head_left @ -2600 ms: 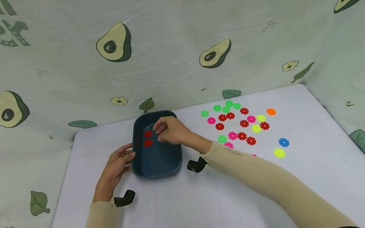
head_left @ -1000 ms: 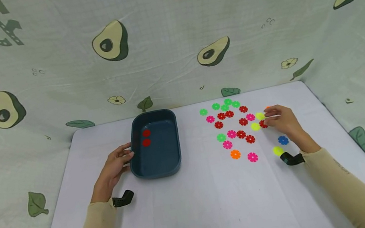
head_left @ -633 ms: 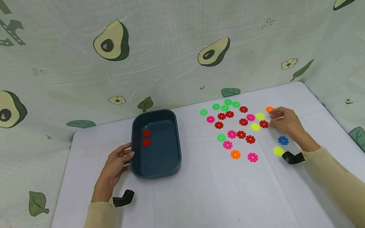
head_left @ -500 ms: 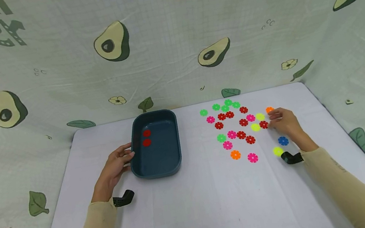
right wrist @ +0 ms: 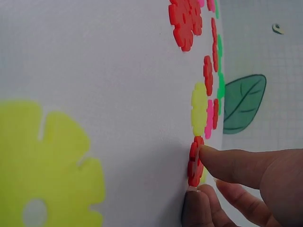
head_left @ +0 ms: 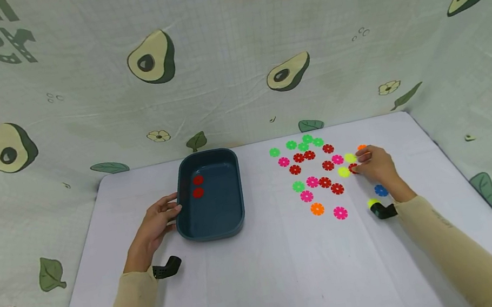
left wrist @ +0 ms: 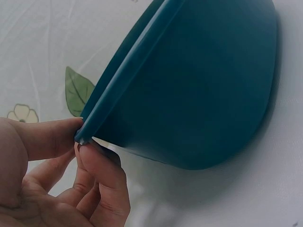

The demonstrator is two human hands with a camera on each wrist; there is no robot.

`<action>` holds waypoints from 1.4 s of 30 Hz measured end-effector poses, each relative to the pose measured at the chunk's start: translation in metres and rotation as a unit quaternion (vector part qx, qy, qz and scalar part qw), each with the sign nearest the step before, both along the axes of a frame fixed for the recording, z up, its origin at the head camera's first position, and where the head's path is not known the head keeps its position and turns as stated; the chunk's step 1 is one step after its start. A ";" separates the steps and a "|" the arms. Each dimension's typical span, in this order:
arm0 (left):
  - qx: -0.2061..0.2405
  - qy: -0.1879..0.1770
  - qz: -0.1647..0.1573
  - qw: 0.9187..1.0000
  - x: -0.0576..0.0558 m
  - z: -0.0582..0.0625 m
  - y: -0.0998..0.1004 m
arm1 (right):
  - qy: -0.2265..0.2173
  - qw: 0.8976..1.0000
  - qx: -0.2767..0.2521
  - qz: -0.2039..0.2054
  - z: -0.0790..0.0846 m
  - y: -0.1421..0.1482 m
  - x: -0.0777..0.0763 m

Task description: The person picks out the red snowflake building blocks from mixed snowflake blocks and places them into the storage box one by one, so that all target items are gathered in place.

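My left hand [head_left: 156,225] grips the left rim of a dark teal rectangular tub [head_left: 216,211], thumb on one side and fingers on the other, as the left wrist view of the tub's wall [left wrist: 199,90] shows. Two red notched discs [head_left: 198,192] lie in the tub. At the right of the table, my right hand [head_left: 378,167] pinches a red snowflake disc [right wrist: 194,163] between thumb and index finger, close to the table surface. Yellow discs [head_left: 344,172] lie right beside it, and an orange disc [head_left: 361,147] is partly hidden behind the fingers.
Scattered left of my right hand are several red, pink and green discs [head_left: 298,186]. A blue disc [head_left: 381,190] and a yellow disc [head_left: 373,203] lie near the right wrist. A patterned cloth [head_left: 221,70] hangs behind the white table [head_left: 270,292].
My right hand has gone from above the tub to the discs on the right, then shifted slightly left onto the red disc. The left hand has stayed on the tub's rim.
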State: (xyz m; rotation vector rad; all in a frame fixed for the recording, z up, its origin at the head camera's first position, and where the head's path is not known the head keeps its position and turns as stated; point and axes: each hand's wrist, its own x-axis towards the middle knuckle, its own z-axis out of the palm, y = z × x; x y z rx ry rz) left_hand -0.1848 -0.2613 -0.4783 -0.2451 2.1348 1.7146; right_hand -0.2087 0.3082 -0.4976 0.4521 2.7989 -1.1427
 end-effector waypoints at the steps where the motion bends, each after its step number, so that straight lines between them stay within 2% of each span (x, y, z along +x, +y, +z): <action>1: 0.001 0.000 0.000 1.000 0.000 0.000 0.000 | 0.001 1.000 0.003 0.001 0.000 -0.001 0.000; 8: 0.004 0.003 0.000 1.000 0.001 0.000 -0.001 | 0.003 1.000 0.006 0.011 0.003 -0.001 -0.001; 16: 0.008 0.003 0.000 1.000 0.001 0.002 -0.001 | -0.008 1.000 0.014 0.005 0.005 -0.003 -0.002; 26: 0.014 0.002 -0.002 1.000 0.002 0.002 0.000 | -0.025 1.000 -0.010 0.007 0.006 0.000 0.003; 29: 0.014 0.001 -0.003 1.000 0.002 0.001 0.000 | -0.026 0.999 -0.009 0.018 0.011 0.001 0.006; 34: 0.015 -0.001 0.000 1.000 0.002 0.001 -0.001 | -0.003 0.999 -0.018 0.039 0.024 -0.007 0.014; 42: 0.013 0.005 0.001 1.000 0.003 0.003 0.000 | 0.044 0.991 -0.091 0.091 0.053 -0.058 0.028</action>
